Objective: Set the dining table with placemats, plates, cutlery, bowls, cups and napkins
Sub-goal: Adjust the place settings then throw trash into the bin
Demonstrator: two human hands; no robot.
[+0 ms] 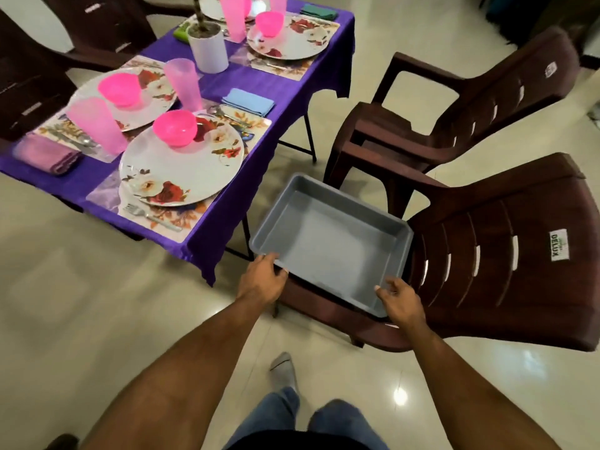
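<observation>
Dining table (227,82), purple cloth, carries four place settings: floral placemats, plates, pink bowls, pink cups, cutlery, folded napkins. By the look of it the setting is complete or nearly so.

Near chair (506,254), brown plastic, stands just off the table's near right corner; a second chair (454,102) sits beyond it along the right edge.

Grey tray (328,235) rests on the near chair's seat, nothing in it, far corner close to the hanging cloth.

Nearest plate (181,167) lies close to the table's near edge, bowl (175,127) on its far part, fork (152,216) on the placemat at the very edge.

Left hand (261,277): fingers curled over the tray's near left rim, gripping. Right hand (401,300): at the near right rim, fingers loosely spread; touching or just short, cannot tell.

Risks, as judged: lifting with one firm grip would tilt the tray. Swinging it left could catch the cloth overhang and drag the near setting, the fork first.

Room: open floor toward the person and to the left; tight between chair arm, table leg and cloth.
</observation>
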